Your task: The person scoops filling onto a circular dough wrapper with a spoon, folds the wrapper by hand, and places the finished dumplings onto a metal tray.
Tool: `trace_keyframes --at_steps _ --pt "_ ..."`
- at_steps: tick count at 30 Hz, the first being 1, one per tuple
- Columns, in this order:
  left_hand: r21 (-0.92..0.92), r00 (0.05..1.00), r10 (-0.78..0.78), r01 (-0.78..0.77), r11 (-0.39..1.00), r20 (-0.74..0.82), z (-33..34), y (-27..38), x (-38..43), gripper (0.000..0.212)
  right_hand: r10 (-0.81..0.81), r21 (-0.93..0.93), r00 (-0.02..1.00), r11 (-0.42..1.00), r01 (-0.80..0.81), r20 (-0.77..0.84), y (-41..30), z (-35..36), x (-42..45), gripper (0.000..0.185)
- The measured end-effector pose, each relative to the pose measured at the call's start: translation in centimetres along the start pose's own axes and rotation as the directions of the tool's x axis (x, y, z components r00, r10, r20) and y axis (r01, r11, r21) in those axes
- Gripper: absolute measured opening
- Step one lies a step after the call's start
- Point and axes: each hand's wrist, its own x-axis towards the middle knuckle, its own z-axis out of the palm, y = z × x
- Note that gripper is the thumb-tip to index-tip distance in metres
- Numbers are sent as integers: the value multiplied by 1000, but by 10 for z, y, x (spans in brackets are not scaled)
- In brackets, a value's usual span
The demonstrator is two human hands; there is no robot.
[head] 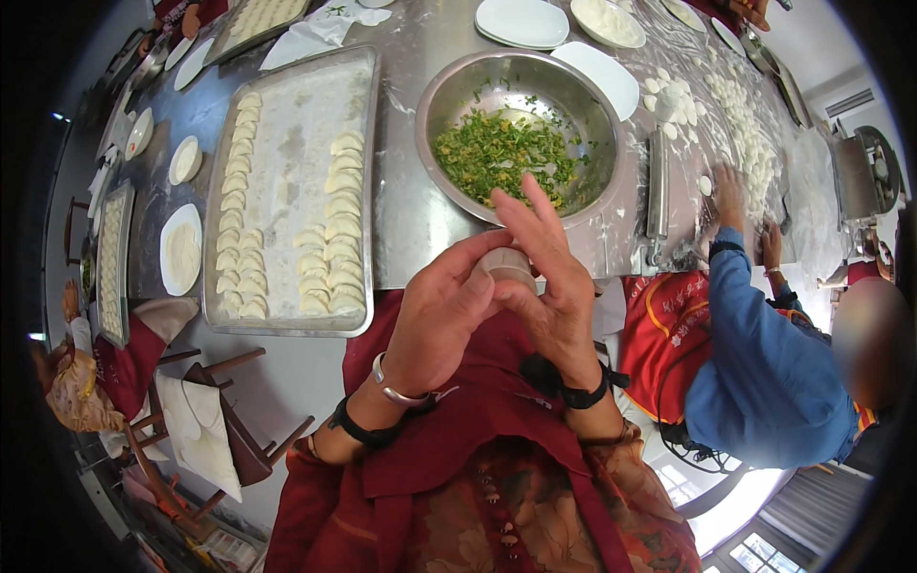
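Observation:
Both hands hold a pale dumpling wrapper [506, 263] before my chest, near the table's front edge. My left hand [445, 311] cups it from the left, with the thumb against its side. From the right, my right hand [548, 286] pinches it with the thumb, while two fingers stretch up and away. Whether there is filling inside is hidden. Just beyond my fingertips stands a steel bowl [430, 154] with chopped green and yellow filling [501, 154]. To the left lies a metal tray [283, 193] with rows of folded dumplings [342, 215] along both sides.
A steel rolling pin [657, 186] lies right of the bowl, near dough pieces [745, 129] on the floured table. White plates [521, 21] stand behind the bowl. A co-worker's hand [729, 193] works at right. Left are a flour plate [181, 251] and a chair [240, 422].

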Motion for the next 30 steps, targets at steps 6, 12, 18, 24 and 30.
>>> trace_keyframes --at_steps 6,12,18,24,30 --pt "-182 1000 -27 25 983 -10 9 -1 0 56 -161 -346 986 924 165 42 12 1 -4 48" --pt "-266 1000 -7 7 964 3 6 -5 1 51 -123 -299 992 948 107 -34 6 1 -4 45" --pt "-312 998 -6 26 950 66 2 -9 2 49 -76 -317 997 946 67 -15 10 5 -7 44" --pt "-368 999 -28 39 929 36 -3 -13 7 49 -73 -357 997 932 62 -18 6 5 -5 43" --pt "-194 996 -21 3 981 -92 -25 7 -10 45 -116 -370 931 929 -22 -347 -9 -32 -36 50"
